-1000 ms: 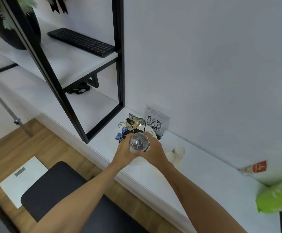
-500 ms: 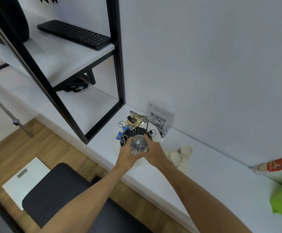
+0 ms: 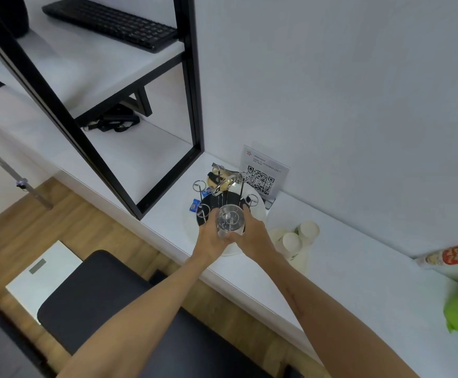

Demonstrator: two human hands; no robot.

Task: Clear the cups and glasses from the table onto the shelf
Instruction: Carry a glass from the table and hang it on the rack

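Both hands hold one clear glass [image 3: 230,221] above the round wire rack [image 3: 222,196] on the white surface [image 3: 345,271]. The left hand [image 3: 211,238] wraps its fingers round the glass from the left side; the right hand [image 3: 252,236] grips it from the right. The rack stands on a white plate [image 3: 260,207], just in front of a QR sign [image 3: 263,173]. Paper cups [image 3: 294,240] stand near, to the right. A black-framed shelf [image 3: 107,85] with a keyboard [image 3: 110,23] rises to the left.

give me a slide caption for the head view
Both hands, left hand and right hand, hold a clear glass above a wire cup rack on the white counter.
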